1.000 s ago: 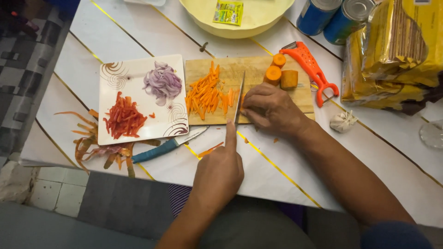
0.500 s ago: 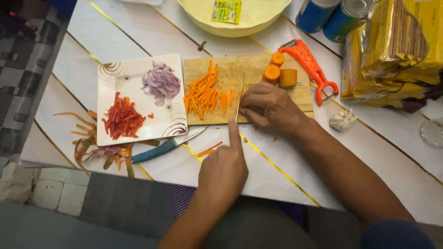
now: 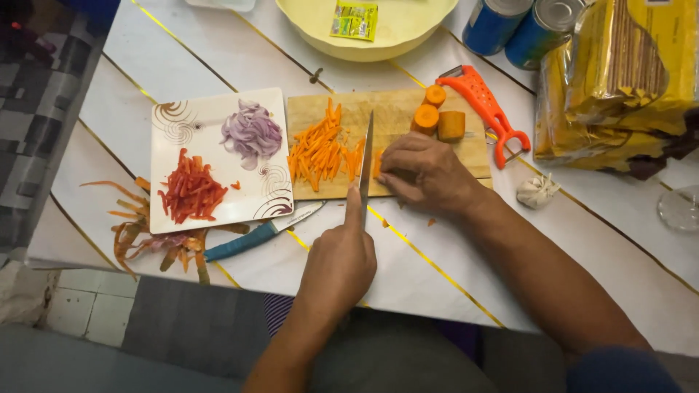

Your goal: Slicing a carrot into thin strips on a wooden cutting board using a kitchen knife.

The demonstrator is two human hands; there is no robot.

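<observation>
Slicing carrot strips on the cutting board (image 3: 393, 116); left hand (image 3: 338, 266) gripped the knife (image 3: 366, 156); right hand (image 3: 422, 171) pinned the carrot piece (image 3: 378, 164) beside the blade; next stroke probably needed fingertips tucked back.

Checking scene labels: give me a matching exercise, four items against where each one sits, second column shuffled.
Items:
1. carrot strips
2. red pepper strips
3. orange peeler
4. green sachet

Places:
A. in the yellow bowl
B. on the white square plate
C. on the wooden cutting board
D. on the table, right of the board

Pairs: 1-C, 2-B, 3-D, 4-A
</observation>
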